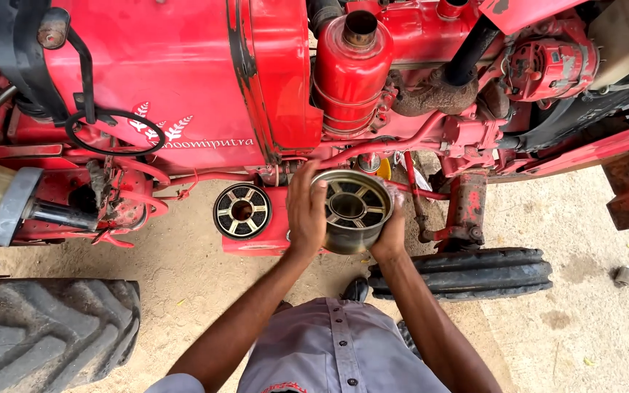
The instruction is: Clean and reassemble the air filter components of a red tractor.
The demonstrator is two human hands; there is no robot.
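My left hand (306, 211) and right hand (391, 233) clamp the rigid metal filter canister (351, 211) by its smooth, probably oily sides.

One marking is visible: a white decal (172, 135) on the red side panel (169, 65) of the tractor, left of centre in the view. It consists of a small leaf-sprig emblem in white above a single line of white lettering running along the lower edge of the panel, partly overlapped at its left end by a black cable loop (114, 132). No packages, signs or screens are visible.
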